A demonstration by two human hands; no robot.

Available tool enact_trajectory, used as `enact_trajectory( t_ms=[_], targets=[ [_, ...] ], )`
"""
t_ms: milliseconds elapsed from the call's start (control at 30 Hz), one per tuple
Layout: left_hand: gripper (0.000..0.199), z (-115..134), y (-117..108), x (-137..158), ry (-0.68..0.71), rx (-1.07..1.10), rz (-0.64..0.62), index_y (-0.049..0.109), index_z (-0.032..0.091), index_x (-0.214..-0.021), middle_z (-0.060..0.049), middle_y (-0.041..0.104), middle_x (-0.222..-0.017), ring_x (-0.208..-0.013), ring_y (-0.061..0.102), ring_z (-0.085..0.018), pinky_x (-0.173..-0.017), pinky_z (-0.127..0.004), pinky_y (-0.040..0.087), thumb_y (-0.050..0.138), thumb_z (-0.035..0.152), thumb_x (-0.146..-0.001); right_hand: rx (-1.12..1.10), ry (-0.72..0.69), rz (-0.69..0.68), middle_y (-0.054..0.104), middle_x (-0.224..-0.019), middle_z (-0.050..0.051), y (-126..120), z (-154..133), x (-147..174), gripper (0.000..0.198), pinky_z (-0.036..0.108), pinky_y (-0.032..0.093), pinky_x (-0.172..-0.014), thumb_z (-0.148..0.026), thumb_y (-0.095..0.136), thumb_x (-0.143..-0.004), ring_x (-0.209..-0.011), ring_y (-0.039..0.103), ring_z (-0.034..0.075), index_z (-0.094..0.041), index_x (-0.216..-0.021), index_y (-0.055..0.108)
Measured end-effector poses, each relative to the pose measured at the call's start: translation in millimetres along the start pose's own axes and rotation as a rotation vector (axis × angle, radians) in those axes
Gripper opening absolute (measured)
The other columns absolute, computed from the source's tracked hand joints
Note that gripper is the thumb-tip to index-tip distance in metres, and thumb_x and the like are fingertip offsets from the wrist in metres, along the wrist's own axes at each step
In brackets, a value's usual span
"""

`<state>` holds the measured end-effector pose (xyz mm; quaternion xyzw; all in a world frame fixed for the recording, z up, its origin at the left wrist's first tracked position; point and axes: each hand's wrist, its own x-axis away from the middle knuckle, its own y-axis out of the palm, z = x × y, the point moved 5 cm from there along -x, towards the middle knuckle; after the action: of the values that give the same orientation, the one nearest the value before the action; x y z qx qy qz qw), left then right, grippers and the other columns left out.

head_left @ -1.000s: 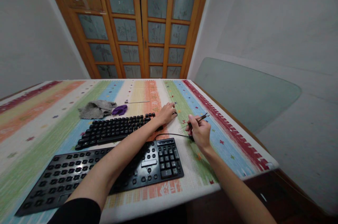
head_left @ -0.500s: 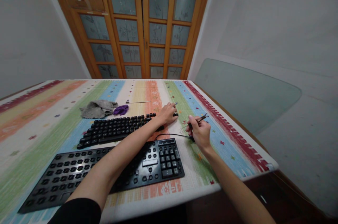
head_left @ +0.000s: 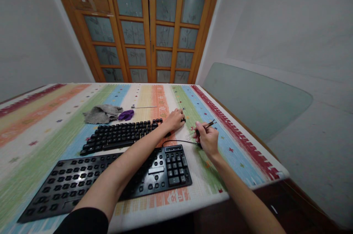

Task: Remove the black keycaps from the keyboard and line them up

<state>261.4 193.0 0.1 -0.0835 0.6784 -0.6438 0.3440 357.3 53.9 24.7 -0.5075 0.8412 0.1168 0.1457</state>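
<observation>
My left hand reaches across the table with bent fingers closed on a small black keycap. My right hand grips a slim keycap puller; its dark forked end points up to the right, and thin wire loops show on the other side of the fingers. Nearer me lies a black keyboard, mostly stripped of keycaps, with the number pad keys still on at its right. Removed keycaps stand in rows behind it, partly hidden by my left forearm.
A black cable runs from the keyboard toward my right hand. Left of the hands lie a grey cloth, a purple cloth and a thin rod. The striped tablecloth ends at the table's right edge.
My right hand has shifted very slightly left with the puller. My left hand stays almost where it was, and the keyboard and keycap rows look the same.
</observation>
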Motion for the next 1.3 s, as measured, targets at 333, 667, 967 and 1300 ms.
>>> enact_trajectory(
  t_ms=[333, 667, 967, 1300],
  targets=[
    [0.025, -10.3, -13.2, 9.3, -0.052, 0.052, 0.018, 0.067, 0.014, -0.104, -0.012, 0.060, -0.112, -0.106, 0.052, -0.028, -0.095, -0.040, 0.047, 0.063, 0.025, -0.081, 0.003, -0.010, -0.008, 0.057, -0.041, -0.002, -2.4, 2.2, -1.0, 0.046, 0.019, 0.036, -0.033, -0.058, 0.068, -0.077, -0.030, 0.046, 0.009, -0.017, -0.059, 0.057],
    [0.019, -21.4, -68.3, 83.0, 0.057, 0.267, 0.110, 0.065, 0.016, -0.102, -0.010, 0.060, -0.110, -0.107, 0.055, -0.022, -0.096, -0.038, 0.047, 0.057, 0.019, -0.086, 0.112, -0.112, -0.190, 0.058, -0.044, 0.000, 10.0, -1.4, 9.1, 0.046, 0.021, 0.039, -0.036, -0.052, 0.065, -0.082, -0.034, 0.049, 0.010, -0.017, -0.054, 0.059],
    [0.023, 32.5, -96.5, 173.9, 0.093, 0.347, -0.096, 0.063, 0.021, -0.112, -0.007, 0.063, -0.116, -0.108, 0.057, -0.022, -0.095, -0.037, 0.045, 0.058, 0.026, -0.090, 0.199, -0.232, -0.513, 0.063, -0.052, 0.000, 39.5, -10.5, 43.7, 0.036, 0.022, 0.042, -0.043, -0.039, 0.063, -0.086, -0.039, 0.054, 0.011, -0.018, -0.058, 0.065],
    [0.036, 47.7, -90.9, 201.1, 0.063, 0.397, -0.114, 0.063, 0.019, -0.115, -0.010, 0.059, -0.129, -0.120, 0.052, -0.027, -0.108, -0.041, 0.040, 0.068, 0.032, -0.082, 0.305, -0.341, -0.510, 0.066, -0.053, 0.000, 50.7, -13.4, 61.0, 0.030, 0.024, 0.045, -0.049, -0.040, 0.064, -0.085, -0.042, 0.054, 0.012, -0.020, -0.063, 0.069]
  ],
)
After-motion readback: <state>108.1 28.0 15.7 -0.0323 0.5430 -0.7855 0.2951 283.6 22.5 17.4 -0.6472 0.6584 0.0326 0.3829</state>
